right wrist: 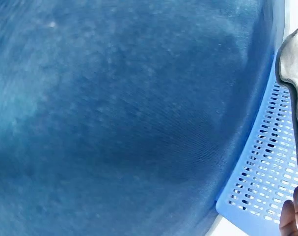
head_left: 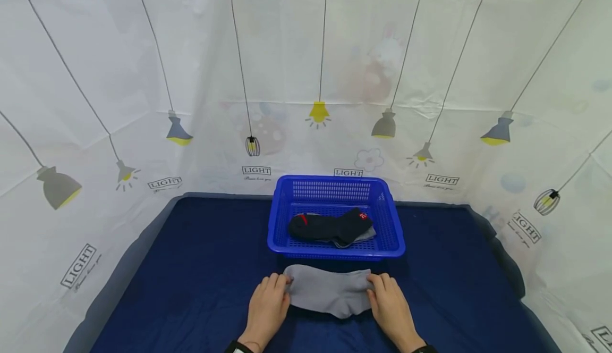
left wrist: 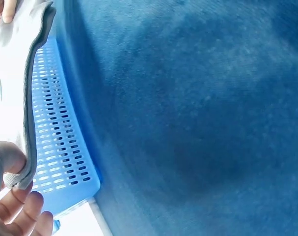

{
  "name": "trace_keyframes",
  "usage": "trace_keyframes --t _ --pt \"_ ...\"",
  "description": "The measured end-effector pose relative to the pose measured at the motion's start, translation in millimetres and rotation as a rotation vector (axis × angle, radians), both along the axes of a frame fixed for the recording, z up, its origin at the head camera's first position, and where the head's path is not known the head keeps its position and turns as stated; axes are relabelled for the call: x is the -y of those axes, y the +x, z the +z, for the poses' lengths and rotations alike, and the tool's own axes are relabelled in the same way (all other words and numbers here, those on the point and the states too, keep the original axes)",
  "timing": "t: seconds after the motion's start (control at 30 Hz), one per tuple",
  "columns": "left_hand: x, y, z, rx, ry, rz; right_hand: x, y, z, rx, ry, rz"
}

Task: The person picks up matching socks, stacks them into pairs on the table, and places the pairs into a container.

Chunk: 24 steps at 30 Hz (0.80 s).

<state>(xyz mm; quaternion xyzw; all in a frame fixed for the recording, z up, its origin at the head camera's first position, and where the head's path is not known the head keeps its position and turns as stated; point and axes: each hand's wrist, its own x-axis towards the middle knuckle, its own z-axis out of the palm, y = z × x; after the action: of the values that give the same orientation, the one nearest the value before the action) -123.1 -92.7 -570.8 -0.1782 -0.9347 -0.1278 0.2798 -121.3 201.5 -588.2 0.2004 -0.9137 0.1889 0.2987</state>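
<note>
A light grey sock (head_left: 330, 291) is stretched out sideways between my two hands, in front of the basket in the head view. My left hand (head_left: 268, 306) pinches its left end; in the left wrist view the thumb (left wrist: 10, 156) lies on top of the fabric and the fingers below it. My right hand (head_left: 391, 306) pinches the other end between thumb and fingers. In the right wrist view only a few fingertips (right wrist: 287, 219) show beneath the sock's edge (right wrist: 297, 113). Both wrist views show the sock held up, with the basket wall behind it.
Just beyond the sock stands a blue plastic basket (head_left: 336, 253) with slotted walls. Inside lie a black sock (head_left: 325, 228) with red marks and some grey socks (head_left: 370, 233) under it. Dark blue cloth (head_left: 201, 268) covers the table, and a white printed curtain (head_left: 287, 34) hangs around it.
</note>
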Motion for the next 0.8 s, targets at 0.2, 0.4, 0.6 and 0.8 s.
trace_keyframes --t 0.2,0.4,0.6,0.8 --pt "1.7 -2.5 9.8 -0.059 0.030 -0.013 0.4 -2.2 10.0 -0.031 -0.017 -0.005" --pt "2.0 -13.1 22.4 -0.083 0.031 -0.031 0.1 -12.7 26.5 -0.096 -0.023 -0.007" --pt "-1.3 -28.8 35.1 -0.081 0.047 -0.051 -0.7 -28.6 41.2 -0.107 -0.027 -0.012" --pt "-5.5 -46.4 47.4 -0.031 0.032 -0.051 -1.9 -45.9 53.9 -0.092 -0.033 -0.016"
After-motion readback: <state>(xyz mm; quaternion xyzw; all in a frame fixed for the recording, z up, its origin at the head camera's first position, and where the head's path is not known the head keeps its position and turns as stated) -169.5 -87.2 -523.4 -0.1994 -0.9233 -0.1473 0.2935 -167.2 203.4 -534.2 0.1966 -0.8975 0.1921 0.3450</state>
